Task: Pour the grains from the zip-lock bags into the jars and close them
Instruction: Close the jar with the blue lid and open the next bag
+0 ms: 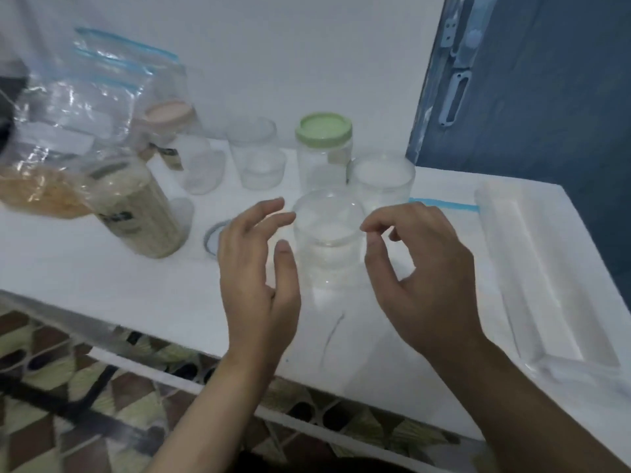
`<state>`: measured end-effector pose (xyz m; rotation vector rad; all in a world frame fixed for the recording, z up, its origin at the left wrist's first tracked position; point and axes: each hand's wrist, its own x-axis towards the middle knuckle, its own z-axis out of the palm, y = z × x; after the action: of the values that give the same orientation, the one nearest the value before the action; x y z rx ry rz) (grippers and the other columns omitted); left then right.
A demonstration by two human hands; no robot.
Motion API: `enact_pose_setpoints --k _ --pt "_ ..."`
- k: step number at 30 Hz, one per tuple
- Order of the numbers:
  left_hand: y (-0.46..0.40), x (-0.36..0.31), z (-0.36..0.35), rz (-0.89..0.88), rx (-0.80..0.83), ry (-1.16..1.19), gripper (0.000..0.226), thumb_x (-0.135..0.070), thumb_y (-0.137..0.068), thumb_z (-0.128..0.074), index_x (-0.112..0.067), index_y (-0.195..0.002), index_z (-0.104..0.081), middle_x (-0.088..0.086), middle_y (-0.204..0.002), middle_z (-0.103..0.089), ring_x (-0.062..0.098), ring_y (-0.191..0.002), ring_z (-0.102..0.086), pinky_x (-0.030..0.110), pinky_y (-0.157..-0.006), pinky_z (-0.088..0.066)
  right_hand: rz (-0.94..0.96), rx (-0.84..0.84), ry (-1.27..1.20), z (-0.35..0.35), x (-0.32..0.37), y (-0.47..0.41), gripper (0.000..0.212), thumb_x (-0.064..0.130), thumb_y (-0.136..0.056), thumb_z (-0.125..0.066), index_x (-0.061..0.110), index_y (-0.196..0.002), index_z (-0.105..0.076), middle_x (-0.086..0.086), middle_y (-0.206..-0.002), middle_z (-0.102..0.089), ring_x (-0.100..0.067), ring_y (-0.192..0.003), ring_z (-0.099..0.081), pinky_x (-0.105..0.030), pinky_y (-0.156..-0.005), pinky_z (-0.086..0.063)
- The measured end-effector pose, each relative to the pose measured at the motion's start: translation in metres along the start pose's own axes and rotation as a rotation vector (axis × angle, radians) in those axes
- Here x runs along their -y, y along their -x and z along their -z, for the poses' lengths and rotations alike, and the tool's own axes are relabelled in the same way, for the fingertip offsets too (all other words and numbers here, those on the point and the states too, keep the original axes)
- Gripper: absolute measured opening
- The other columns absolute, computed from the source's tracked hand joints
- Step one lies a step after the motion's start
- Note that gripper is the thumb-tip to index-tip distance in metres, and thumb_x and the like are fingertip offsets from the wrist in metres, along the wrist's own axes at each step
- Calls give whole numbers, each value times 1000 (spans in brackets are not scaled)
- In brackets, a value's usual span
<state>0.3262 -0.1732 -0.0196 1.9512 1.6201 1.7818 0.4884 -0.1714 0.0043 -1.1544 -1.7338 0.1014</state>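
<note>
Left hand: the left hand hovers with fingers relaxed and spread, thumb raised, holding nothing, just left of the near jar.
Right hand: the right hand hangs just right of the same jar, fingers loosely curled, thumb and forefinger tips close together; nothing shows between them.
Near jar: a clear jar stands upright on the desk between the two hands, its mouth uncovered; whether anything is inside, I cannot tell.
Jar beyond the right hand: a second clear jar, no lid visible, holds something white near its top, too blurred to name.
Green-lidded jar: a clear jar with a green lid stands behind the near jar, closed, and looks empty.
Farther jars: a lidless clear jar and another clear jar stand beyond the left hand.
Filled jar: a jar of pale grains tilts far left of the left hand.
Pink-lidded jar: a jar with a pink lid sits behind it, partly hidden by bags.
Zip-lock bags: clear bags with blue seals stand far left; one bag of yellow-brown grains leans beside the filled jar.
Loose lid: a clear lid ring lies flat, partly hidden behind the left hand.
Flat bag: an emptied zip-lock bag lies beyond the right hand.
Tray: a white tray rests well right of the right hand.
</note>
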Motion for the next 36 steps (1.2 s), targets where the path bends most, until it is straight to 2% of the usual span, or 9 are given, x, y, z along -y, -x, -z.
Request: enact_pose_setpoints --k 5,10,14,18,22,25,28,31,36 --pt "-43 67 67 -131 -102 -123 25 -5 -91 -47 -9 -112 -62 -4 -127 -48 19 -124 -44 29 -107 -31 122 -7 -90 -87 59 -24 9 5 -89 -59 9 -93 -66 5 -89 -62 -10 -83 -51 -16 -76 -40" --pt "-95 144 116 -297 -59 -174 26 1 -89 -53 -2 -111 -64 14 -128 -53 39 -126 -45 45 -111 -30 8 42 71 -187 88 -52 18 14 -91 -55 15 -106 -64 1 -111 -59 -20 -103 -49 -20 -88 -37" --pt "-126 195 144 -198 64 -104 33 -17 -94 -51 -9 -125 -59 14 -143 -43 38 -142 -26 45 -118 -19 -524 588 434 -251 88 -76 52 42 -96 -50 37 -145 -33 -4 -160 -10 -40 -142 -11 -48 -112 -24" --pt "-137 227 147 -103 266 -39 48 -35 -98 -46 -18 -142 -41 8 -157 -22 30 -149 -13 53 -118 -18 -837 892 548 -294 64 -82 74 68 -90 -46 46 -152 -11 -5 -164 10 -51 -143 -6 -59 -114 -20" --pt "-141 248 149 -71 398 113 51 -38 -98 -46 -19 -144 -35 1 -157 -19 5 -146 -16 39 -117 -28 -856 754 620 -313 73 -69 55 56 -90 -47 35 -140 -38 -6 -149 -29 -39 -130 -29 -48 -102 -30" --pt "-144 256 151 -72 440 179 53 -40 -97 -49 -21 -144 -36 -2 -155 -23 -3 -143 -16 25 -116 -23 -839 547 613 -306 98 -60 55 47 -87 -56 31 -138 -45 -5 -145 -33 -34 -128 -31 -44 -99 -34" --pt "-147 258 155 -48 459 300 52 -43 -96 -46 -30 -144 -32 -11 -151 -24 -5 -143 -17 14 -115 -19 -569 62 457 -285 140 -60 53 45 -85 -59 29 -135 -49 -3 -143 -37 -27 -128 -30 -30 -103 -31" --pt "-154 261 158 108 473 490 47 -47 -96 -40 -38 -141 -32 -11 -149 -33 4 -142 -30 32 -118 -29 -229 -187 229 -270 182 -76 44 39 -85 -63 21 -123 -50 -3 -136 -41 -23 -130 -35 -13 -104 -24" --pt "-167 264 152 433 460 760 54 -54 -95 -33 -28 -142 -43 -9 -140 -54 9 -131 -50 44 -112 -40 28 -214 -230 -286 180 -98 45 30 -81 -74 24 -108 -39 -11 -137 -40 -33 -132 -42 -54 -103 -42"
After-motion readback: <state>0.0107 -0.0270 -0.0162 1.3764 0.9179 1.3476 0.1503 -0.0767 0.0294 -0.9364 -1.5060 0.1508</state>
